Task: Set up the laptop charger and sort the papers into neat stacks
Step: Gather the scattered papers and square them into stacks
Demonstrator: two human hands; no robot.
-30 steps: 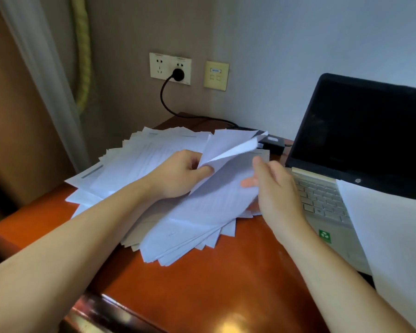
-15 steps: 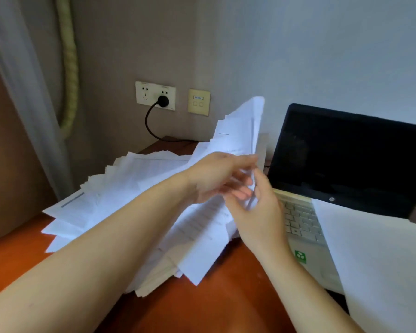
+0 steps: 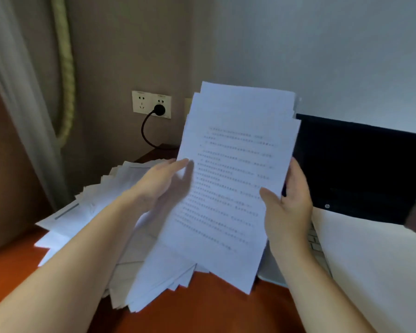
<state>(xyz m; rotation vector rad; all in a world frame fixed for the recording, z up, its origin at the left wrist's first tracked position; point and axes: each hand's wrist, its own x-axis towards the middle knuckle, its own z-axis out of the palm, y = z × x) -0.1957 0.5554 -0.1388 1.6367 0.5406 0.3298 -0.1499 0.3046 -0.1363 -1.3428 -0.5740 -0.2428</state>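
Note:
I hold a bundle of printed sheets [image 3: 231, 179] upright in front of me, above the desk. My right hand [image 3: 288, 207] grips its right edge, thumb on the front page. My left hand [image 3: 163, 181] lies with straight fingers against the bundle's left edge. Below and to the left, a fanned, untidy pile of papers [image 3: 94, 207] lies on the wooden desk [image 3: 214, 308]. The charger's black plug [image 3: 159, 109] sits in the wall socket, and its cable runs down behind the papers. The open laptop [image 3: 358, 169] with a dark screen stands at the right.
A large white sheet [image 3: 370, 255] covers part of the laptop's keyboard at the right. A curtain [image 3: 22, 92] and a thick rope [image 3: 65, 68] hang at the left by the wall. A second socket [image 3: 142, 102] beside the plug is free.
The bundle was lifted off the pile and turned upright, its printed face toward me. My right hand moved to its right edge, my left hand to its left edge.

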